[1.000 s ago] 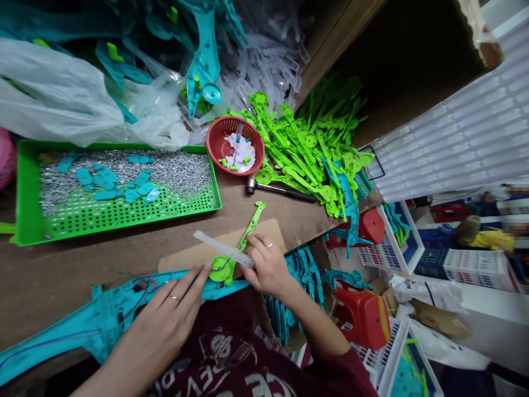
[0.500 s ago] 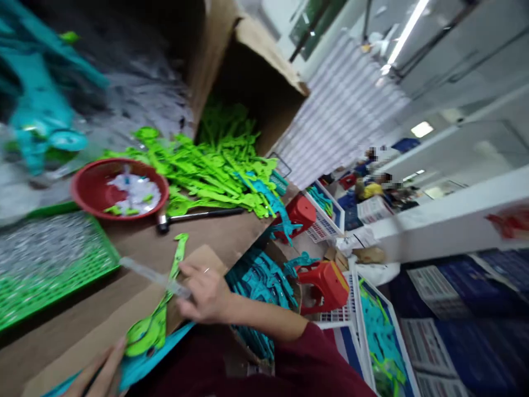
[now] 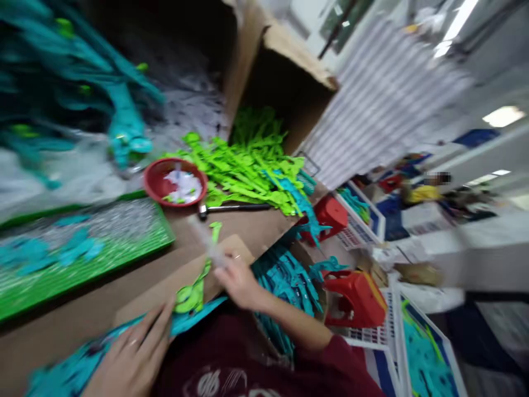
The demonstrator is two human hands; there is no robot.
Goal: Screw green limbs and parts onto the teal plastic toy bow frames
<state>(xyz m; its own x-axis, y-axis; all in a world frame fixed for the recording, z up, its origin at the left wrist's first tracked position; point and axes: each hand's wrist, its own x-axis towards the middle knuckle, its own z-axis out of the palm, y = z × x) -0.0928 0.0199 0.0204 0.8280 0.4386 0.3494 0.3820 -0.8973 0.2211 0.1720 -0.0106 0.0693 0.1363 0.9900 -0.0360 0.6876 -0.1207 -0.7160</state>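
My right hand (image 3: 239, 284) is closed around a translucent, whitish stick (image 3: 202, 237), blurred by motion, which points up and to the left. Just beneath it lies a long lime-green plastic piece (image 3: 190, 298) with a round end, on top of a flat teal plastic piece (image 3: 198, 315). My left hand (image 3: 134, 350) rests over the teal plastic with its fingers stretched out. Its fingertips reach the green round end; whether they touch it I cannot tell. Under the pieces is a sheet of cardboard (image 3: 152, 298).
Behind are a red bowl (image 3: 155, 190) with small white and green bits, a hammer-like tool (image 3: 239, 208) and a heap of lime-green pieces (image 3: 248, 171). A green tray (image 3: 136, 248) stands left. Red stools (image 3: 357, 300) and a box of teal pieces (image 3: 285, 275) are at the right.
The view has swung left, so everything sits further right and more of the green tray and my left hand shows. My right hand still holds the stick, which is now more steeply angled.
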